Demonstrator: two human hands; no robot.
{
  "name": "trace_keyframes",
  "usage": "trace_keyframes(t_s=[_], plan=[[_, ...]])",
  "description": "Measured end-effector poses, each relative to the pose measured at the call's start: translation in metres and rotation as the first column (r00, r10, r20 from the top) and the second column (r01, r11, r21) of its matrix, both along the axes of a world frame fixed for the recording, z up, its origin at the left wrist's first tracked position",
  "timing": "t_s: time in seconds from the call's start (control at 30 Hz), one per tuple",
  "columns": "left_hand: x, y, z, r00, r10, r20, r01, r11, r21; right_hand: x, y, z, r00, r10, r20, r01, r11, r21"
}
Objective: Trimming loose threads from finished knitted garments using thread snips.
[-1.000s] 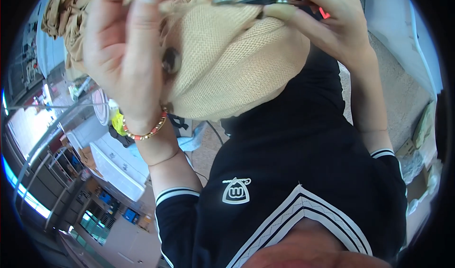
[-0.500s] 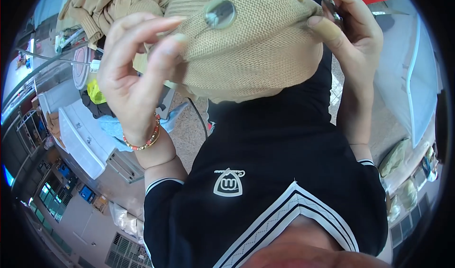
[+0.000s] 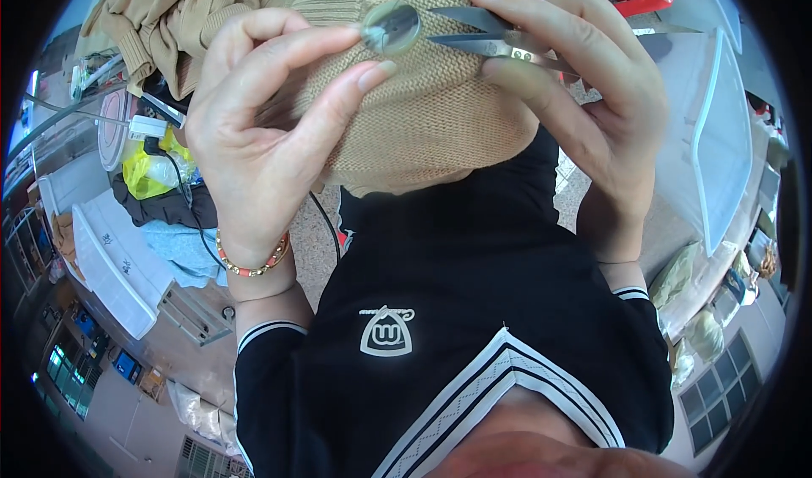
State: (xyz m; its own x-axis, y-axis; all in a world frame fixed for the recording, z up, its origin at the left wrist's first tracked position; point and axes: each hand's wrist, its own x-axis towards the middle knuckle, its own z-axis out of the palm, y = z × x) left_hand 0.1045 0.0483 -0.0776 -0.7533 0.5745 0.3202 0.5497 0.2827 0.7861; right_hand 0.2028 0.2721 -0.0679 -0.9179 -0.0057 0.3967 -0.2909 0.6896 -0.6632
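The button sits on the knitted garment, between the left hand on its left and the right hand on its right. The thread snips, in the right hand, point left, tips just beside the button.

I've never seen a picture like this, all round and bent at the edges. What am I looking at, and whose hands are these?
There is no machine here. A person wears a wide-angle camera on the head that looks down, so you see their own black top with white trim and both bare hands raised close to the lens. The lens bends straight lines near the rim. The left hand, with a beaded bracelet on its wrist, pinches a round shiny grey button on a tan knitted garment. The right hand holds small metal thread snips, their blades pointing at the button. Behind, more tan knitwear lies piled up.
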Motion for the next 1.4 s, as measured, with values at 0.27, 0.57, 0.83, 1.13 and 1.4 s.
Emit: trace_keyframes(t_s=[0.27, 0.57, 0.83, 1.13, 1.4], plan=[[0.002, 0.005, -0.004, 0.999, 0.016, 0.03, -0.019, 0.997, 0.072, -0.004, -0.006, 0.028, 0.983, -0.091, 0.162, 0.064, 0.984, 0.165], [0.006, 0.005, -0.014, 0.997, 0.016, -0.077, -0.008, 0.994, 0.108, -0.006, -0.009, 0.026, 0.984, -0.097, 0.151, 0.076, 0.987, 0.139], [0.007, 0.005, -0.012, 0.996, 0.025, -0.086, -0.018, 0.997, 0.08, -0.014, -0.015, 0.048, 0.916, -0.126, 0.38, 0.128, 0.992, 0.019], [0.003, 0.007, -0.01, 0.994, -0.014, -0.106, 0.025, 0.995, 0.099, -0.01, -0.009, 0.04, 0.919, -0.096, 0.383, 0.136, 0.987, -0.079], [0.004, 0.012, -0.002, 0.993, 0.032, -0.112, -0.023, 0.997, 0.079, -0.004, -0.009, 0.033, 0.916, -0.135, 0.379, 0.195, 0.973, -0.125]])
